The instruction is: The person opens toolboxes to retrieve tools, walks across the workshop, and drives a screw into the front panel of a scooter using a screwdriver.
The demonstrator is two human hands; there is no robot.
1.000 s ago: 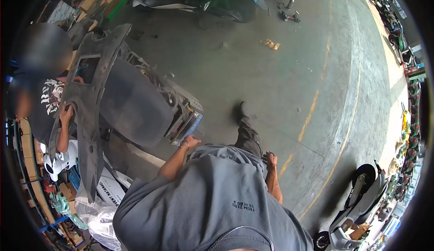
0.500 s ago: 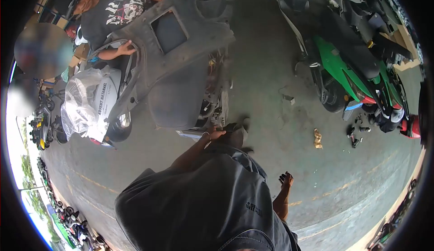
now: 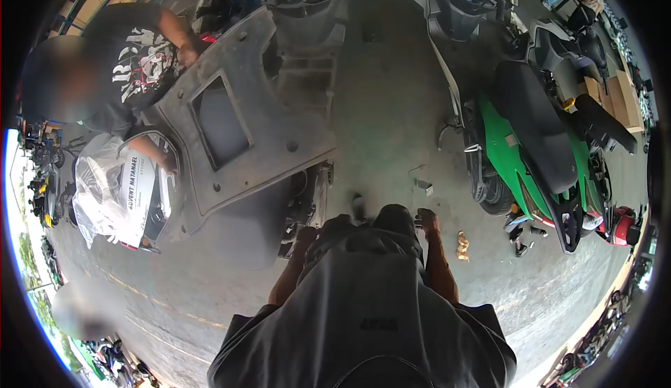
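Note:
My left hand [image 3: 305, 235] hangs low beside my left thigh, next to the rear of a partly stripped motor scooter. Its fingers are too dark to make out. My right hand [image 3: 428, 220] is by my right knee with the fingers curled in, and no object shows in it. To the left, a large grey plastic floor panel [image 3: 272, 126] with a rectangular opening lies tilted over the scooter's dark seat [image 3: 244, 231]. Another person's hand [image 3: 166, 163] rests at the panel's left edge, and that person's other hand [image 3: 187, 54] is near its upper edge.
A green scooter [image 3: 507, 143] with a black seat stands at right. On the floor lie a small grey box [image 3: 423, 187], a crumpled golden-brown item [image 3: 463, 245] and dark parts [image 3: 517, 238]. A plastic-wrapped white scooter [image 3: 129, 192] stands at left; cardboard boxes [image 3: 618, 101] are far right.
The grey panel has shifted left and down in view, tilting differently. My left hand has dropped back beside my leg, and my right hand has come forward to my knee.

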